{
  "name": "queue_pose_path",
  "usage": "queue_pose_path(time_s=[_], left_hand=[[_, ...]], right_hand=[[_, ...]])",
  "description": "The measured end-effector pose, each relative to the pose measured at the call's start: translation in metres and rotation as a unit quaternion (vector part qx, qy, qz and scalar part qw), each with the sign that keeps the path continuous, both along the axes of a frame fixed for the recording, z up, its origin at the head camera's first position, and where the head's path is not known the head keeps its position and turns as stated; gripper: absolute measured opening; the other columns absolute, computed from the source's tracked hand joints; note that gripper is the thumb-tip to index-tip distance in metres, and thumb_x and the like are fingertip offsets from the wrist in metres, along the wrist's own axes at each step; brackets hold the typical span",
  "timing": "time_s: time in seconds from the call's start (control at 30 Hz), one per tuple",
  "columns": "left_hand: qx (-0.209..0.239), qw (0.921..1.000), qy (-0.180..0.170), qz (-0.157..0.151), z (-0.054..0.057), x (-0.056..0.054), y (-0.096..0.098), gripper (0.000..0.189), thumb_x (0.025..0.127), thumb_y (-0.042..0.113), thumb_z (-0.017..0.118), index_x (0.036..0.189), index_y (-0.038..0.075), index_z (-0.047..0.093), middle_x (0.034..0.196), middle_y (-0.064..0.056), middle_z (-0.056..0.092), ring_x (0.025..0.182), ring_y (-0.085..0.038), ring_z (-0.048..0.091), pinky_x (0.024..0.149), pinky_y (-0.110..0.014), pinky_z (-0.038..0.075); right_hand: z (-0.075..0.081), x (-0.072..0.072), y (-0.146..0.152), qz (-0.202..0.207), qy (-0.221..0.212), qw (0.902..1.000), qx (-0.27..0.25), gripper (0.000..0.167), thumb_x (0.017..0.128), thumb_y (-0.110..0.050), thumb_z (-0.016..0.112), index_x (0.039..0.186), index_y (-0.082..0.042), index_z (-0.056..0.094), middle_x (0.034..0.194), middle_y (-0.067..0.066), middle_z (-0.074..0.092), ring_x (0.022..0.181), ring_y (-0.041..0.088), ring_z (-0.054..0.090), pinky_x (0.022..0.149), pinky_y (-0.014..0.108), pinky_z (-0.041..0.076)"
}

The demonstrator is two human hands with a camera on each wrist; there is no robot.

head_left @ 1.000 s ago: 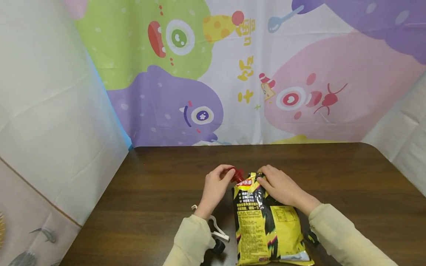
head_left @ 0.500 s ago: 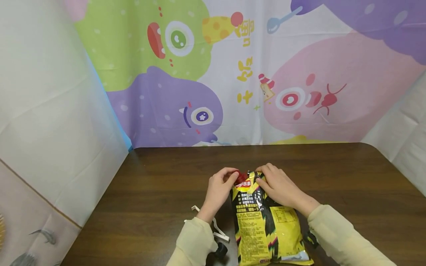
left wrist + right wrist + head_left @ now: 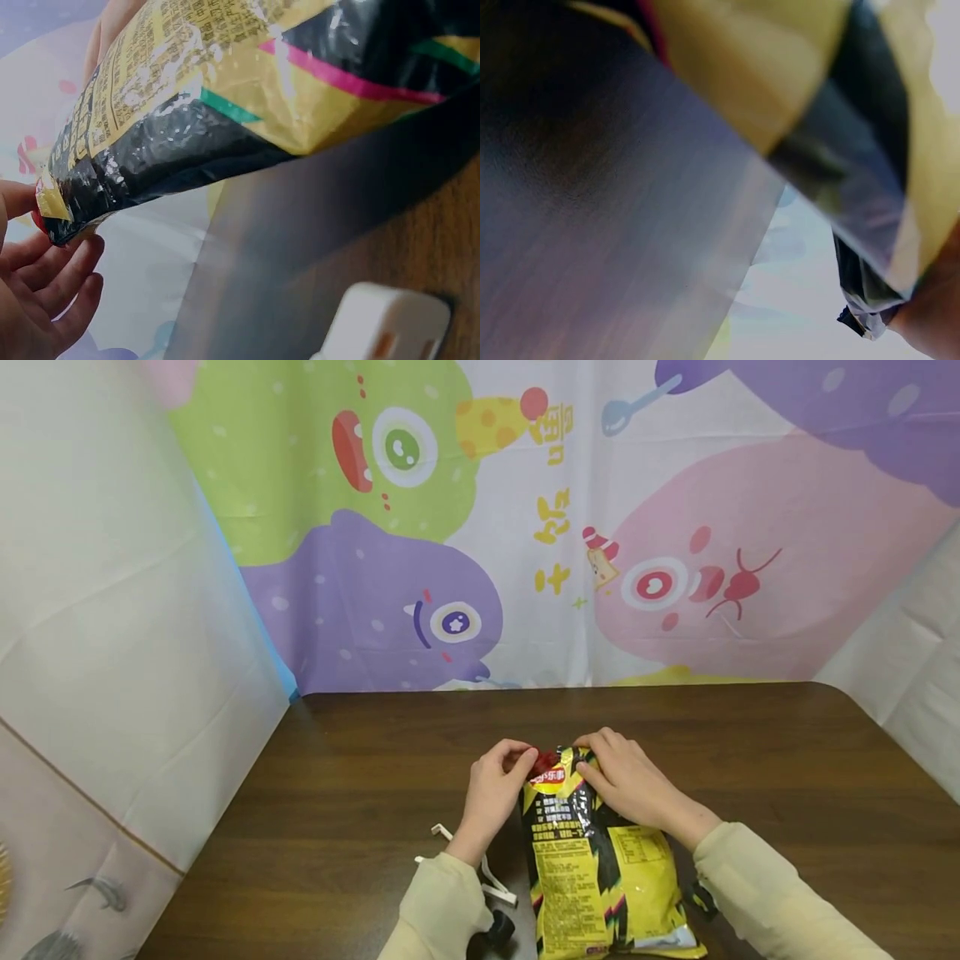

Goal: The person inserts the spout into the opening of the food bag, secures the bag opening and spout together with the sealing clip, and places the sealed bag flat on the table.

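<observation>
A yellow and black bag of chips [image 3: 570, 893] lies with its top end away from me. At its top left corner my left hand [image 3: 491, 789] pinches a small red clip [image 3: 545, 763], mostly hidden by the fingers and bag. In the left wrist view, the thumb and fingers of the left hand [image 3: 49, 292] stand on either side of the bag's folded corner [image 3: 54, 202]. My right hand [image 3: 630, 781] holds the top right of the bag, thumb on the near face. Only part of the right hand [image 3: 937, 307] shows in the right wrist view.
A white jointed stand or bracket [image 3: 497, 890] lies on the brown table [image 3: 360, 827], partly behind the left forearm. Black round parts [image 3: 498, 931] sit by the left sleeve. A patterned curtain [image 3: 540, 635] hangs along the table's far edge.
Over the last second my left hand has shifted slightly right, bringing the red clip closer against the bag's top corner. My right hand has barely moved. The last half second shows almost no motion.
</observation>
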State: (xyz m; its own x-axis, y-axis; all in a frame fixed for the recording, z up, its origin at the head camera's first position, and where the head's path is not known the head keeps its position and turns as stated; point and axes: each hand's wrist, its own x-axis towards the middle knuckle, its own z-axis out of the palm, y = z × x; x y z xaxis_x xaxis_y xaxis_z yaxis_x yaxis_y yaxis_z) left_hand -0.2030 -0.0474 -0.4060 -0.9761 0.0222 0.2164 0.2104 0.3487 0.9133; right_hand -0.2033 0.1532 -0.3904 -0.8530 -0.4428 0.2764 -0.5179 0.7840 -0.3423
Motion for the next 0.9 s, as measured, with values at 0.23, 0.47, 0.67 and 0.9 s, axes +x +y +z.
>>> queue_pose_path(time_s=[0.23,0.47,0.67,0.9], left_hand=[[0.000,1.0000,0.001,0.005,-0.0017,0.0010,-0.0008,0.025,0.087,0.035,0.059,0.096,0.013,0.066,0.081,0.000,0.064,0.071,-0.010,0.056,0.062,-0.024,0.047],[-0.007,0.9997,-0.012,-0.021,-0.0002,0.0017,0.0005,0.025,0.087,0.036,0.059,0.098,0.014,0.065,0.084,0.000,0.065,0.074,-0.010,0.057,0.066,-0.025,0.048],[-0.016,0.9994,-0.020,-0.025,-0.0006,0.0025,0.0007,0.025,0.087,0.036,0.059,0.098,0.014,0.065,0.084,0.000,0.064,0.073,-0.011,0.055,0.066,-0.025,0.046],[-0.025,0.9990,-0.023,-0.030,-0.0015,0.0029,0.0005,0.025,0.087,0.035,0.059,0.099,0.014,0.065,0.084,0.000,0.064,0.073,-0.010,0.055,0.066,-0.025,0.046]], right_hand=[[-0.0006,0.0007,-0.0004,0.001,-0.002,1.0000,-0.001,0.036,0.095,-0.032,0.046,0.120,-0.007,0.049,0.108,0.007,0.050,0.101,0.023,0.049,0.091,0.047,0.035],[0.0004,0.0002,0.0002,-0.001,0.002,1.0000,0.000,0.034,0.095,-0.030,0.047,0.119,-0.006,0.050,0.107,0.007,0.050,0.099,0.023,0.048,0.090,0.046,0.035],[0.0015,-0.0004,0.0014,-0.003,0.006,1.0000,-0.002,0.032,0.096,-0.028,0.045,0.118,-0.006,0.051,0.106,0.007,0.050,0.099,0.022,0.049,0.090,0.046,0.035],[0.0027,-0.0007,0.0025,-0.003,0.005,1.0000,-0.005,0.031,0.095,-0.027,0.045,0.117,-0.006,0.051,0.106,0.007,0.051,0.098,0.022,0.049,0.090,0.045,0.035]])
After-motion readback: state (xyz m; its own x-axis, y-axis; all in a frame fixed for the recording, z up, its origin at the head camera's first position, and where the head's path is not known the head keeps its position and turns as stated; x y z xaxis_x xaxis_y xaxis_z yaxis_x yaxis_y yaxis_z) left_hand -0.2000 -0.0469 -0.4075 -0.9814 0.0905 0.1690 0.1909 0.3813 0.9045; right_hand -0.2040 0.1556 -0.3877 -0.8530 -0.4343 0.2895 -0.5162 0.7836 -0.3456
